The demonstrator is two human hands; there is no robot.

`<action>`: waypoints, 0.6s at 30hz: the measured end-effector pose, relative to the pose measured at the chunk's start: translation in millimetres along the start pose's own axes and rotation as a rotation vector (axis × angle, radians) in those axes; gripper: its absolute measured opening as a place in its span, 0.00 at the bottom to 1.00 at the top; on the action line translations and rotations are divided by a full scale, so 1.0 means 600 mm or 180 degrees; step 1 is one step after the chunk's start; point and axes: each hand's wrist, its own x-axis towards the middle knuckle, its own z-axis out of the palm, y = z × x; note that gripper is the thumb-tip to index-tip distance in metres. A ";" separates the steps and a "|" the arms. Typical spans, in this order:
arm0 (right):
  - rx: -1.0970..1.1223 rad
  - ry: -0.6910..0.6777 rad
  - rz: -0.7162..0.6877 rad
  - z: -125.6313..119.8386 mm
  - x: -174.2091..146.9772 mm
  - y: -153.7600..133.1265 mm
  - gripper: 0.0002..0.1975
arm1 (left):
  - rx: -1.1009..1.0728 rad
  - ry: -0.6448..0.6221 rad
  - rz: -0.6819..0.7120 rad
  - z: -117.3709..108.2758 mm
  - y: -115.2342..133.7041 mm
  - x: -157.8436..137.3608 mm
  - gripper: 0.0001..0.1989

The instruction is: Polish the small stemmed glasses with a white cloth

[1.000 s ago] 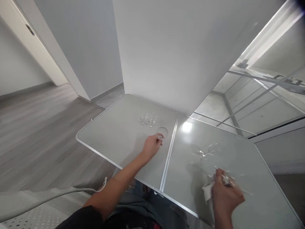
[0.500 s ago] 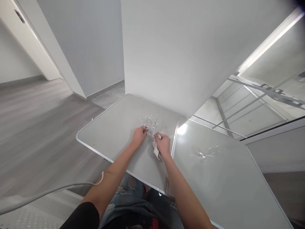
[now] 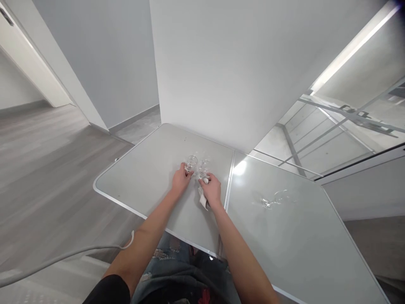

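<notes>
Both forearms reached forward and slightly inward from the bottom of the frame, bare from a dark short sleeve on the left side, and met near the far middle of the grey worktop (image 3: pixel 142 185). The left hand (image 3: pixel 181 180) lay palm down with its fingers curled toward a small clear glass (image 3: pixel 191 162) standing upright just beyond its fingertips; the grip touched the glass at its near side, but whether the fingers closed around it or only rested against it could not be told. The right hand (image 3: pixel 211 190) sat just beside the left, its fingers pinching a white cloth (image 3: pixel 202 198) that hung out from under the palm on the thumb side. Directly ahead of that grip stood a second small glass (image 3: pixel 203 166), touching or nearly touching the fingertips; the contact was too small to make out. The two glasses stood just beside each other, and more clear glass seemed to sit behind them, though its outline dissolved into the pale surface.

Well off to the right of the right hand, past the metal seam (image 3: pixel 228 181) dividing the worktop, a stemmed glass (image 3: pixel 274 199) lay on its side, its rim and stem hard to trace against the glare. A pale cable (image 3: pixel 63 257) curved in from the lower left edge, its far end cut off. The person's lap was partly hidden beneath the worktop's near edge.
</notes>
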 end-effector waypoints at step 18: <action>-0.0272 0.1201 0.1305 -0.354 -0.077 0.277 0.45 | 0.0507 -0.2218 0.2302 -0.017 0.015 -0.097 0.19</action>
